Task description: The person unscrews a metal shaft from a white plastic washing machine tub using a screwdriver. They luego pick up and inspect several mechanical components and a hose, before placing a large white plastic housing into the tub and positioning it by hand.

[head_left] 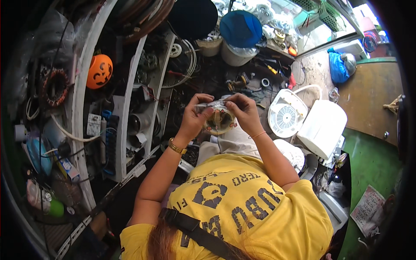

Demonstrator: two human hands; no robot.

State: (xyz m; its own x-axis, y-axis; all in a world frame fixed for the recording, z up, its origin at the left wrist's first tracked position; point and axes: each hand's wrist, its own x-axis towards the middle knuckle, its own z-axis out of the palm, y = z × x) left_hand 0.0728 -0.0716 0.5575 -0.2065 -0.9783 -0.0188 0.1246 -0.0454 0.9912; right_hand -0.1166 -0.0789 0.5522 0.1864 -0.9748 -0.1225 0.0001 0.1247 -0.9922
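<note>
Over my lap, both hands are together at chest height. My left hand (196, 113) is closed, thumb and fingers pinching one end of a thin, shiny, light-coloured strip (211, 104). At the strip's other end my right hand (243, 111) pinches with thumb and forefinger. Just below my fingertips sits a ring-shaped motor stator (220, 123) with coppery windings and reddish spots around its opening. My hands partly hide its upper rim, and whether the strip is joined to it I cannot tell.
White shelves on the left hold wire coils, an orange pumpkin bucket (99, 71) and another wound stator (55, 88). Tools lie scattered ahead on the dark floor. A white appliance housing (322, 129) and a round-grilled cover (286, 114) stand right. A blue-lidded bucket (240, 29) is farther off.
</note>
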